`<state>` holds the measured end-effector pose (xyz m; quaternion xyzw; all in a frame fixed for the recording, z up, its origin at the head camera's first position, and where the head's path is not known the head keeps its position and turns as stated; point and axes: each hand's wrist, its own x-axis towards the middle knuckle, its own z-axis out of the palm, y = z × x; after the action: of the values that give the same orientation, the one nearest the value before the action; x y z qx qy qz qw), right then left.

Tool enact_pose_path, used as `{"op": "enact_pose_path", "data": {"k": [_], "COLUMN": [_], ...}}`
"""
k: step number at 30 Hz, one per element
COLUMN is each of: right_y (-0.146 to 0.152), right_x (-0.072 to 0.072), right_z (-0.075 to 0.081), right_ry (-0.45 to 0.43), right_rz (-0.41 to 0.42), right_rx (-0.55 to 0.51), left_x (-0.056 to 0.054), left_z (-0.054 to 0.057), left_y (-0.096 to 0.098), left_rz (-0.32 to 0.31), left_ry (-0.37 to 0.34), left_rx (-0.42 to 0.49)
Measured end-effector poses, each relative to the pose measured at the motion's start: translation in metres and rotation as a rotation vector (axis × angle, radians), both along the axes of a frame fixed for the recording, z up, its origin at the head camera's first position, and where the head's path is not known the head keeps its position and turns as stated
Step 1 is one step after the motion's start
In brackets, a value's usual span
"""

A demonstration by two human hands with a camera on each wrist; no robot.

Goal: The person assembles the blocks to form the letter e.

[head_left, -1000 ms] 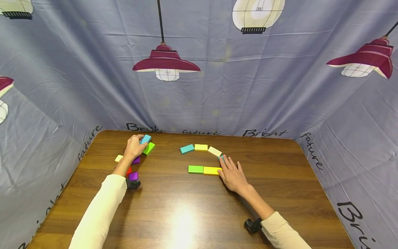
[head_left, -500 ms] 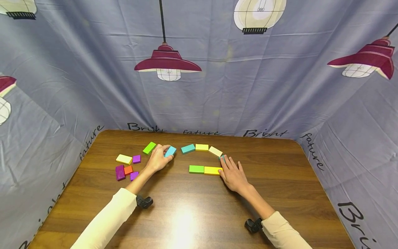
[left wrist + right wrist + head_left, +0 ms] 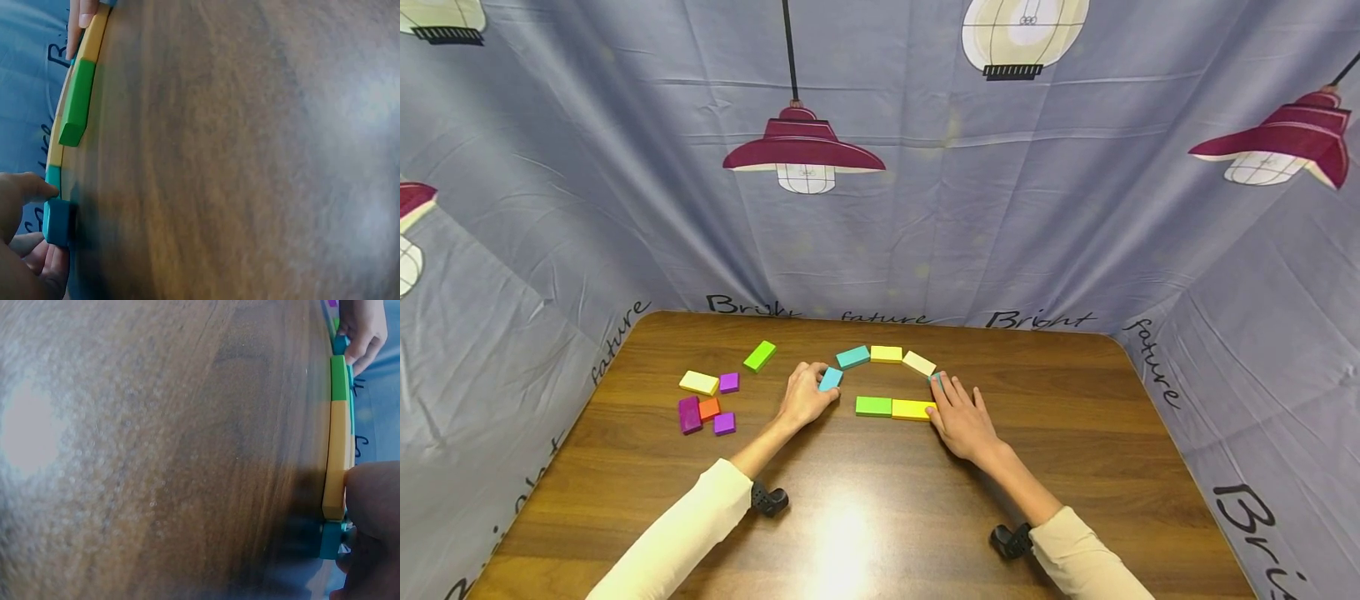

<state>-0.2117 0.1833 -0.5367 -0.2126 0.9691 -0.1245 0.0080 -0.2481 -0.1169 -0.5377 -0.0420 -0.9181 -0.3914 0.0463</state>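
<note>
My left hand (image 3: 805, 398) pinches a light blue block (image 3: 831, 380) between thumb and fingers, just below the left end of a curved row. That row holds a teal block (image 3: 853, 357), a yellow block (image 3: 886, 355), a cream block (image 3: 919, 363) and a blue block (image 3: 936, 380) partly covered by my right fingertips. Below it, a green block (image 3: 874, 407) and a longer yellow block (image 3: 912, 410) lie end to end. My right hand (image 3: 966, 427) rests with straight fingers at the right end of both rows, its thumb touching the yellow block.
Further left on the wooden table (image 3: 880, 492) lie a bright green block (image 3: 760, 356), a pale yellow block (image 3: 699, 383), a dark purple block (image 3: 690, 415), an orange-red block (image 3: 709, 409) and two small violet blocks, one upper (image 3: 729, 382), one lower (image 3: 725, 423). A printed curtain (image 3: 910, 233) hangs behind.
My left hand has carried the light blue block from beside the bright green block rightward and nearer, to the curved row's left end. My right hand has stayed in place.
</note>
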Motion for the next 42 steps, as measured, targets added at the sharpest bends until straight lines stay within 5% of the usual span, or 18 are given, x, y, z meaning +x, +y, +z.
{"op": "enact_pose_path", "data": {"k": [17,33,42], "right_y": [0.000,0.000,-0.001], "right_x": [0.001,-0.001,0.000], "right_z": [-0.001,-0.001,0.000], "right_ry": [0.019,0.002,0.014], "right_rz": [0.012,-0.007,-0.005], "right_rx": [-0.039,-0.017,-0.029], "left_x": [0.004,0.006,0.017], "left_z": [-0.004,-0.002,0.008], "left_y": [0.007,0.007,-0.021], "left_rz": [0.073,0.069,0.075], "left_ry": [-0.009,-0.010,-0.071], "left_rx": [0.010,0.003,0.068]}}
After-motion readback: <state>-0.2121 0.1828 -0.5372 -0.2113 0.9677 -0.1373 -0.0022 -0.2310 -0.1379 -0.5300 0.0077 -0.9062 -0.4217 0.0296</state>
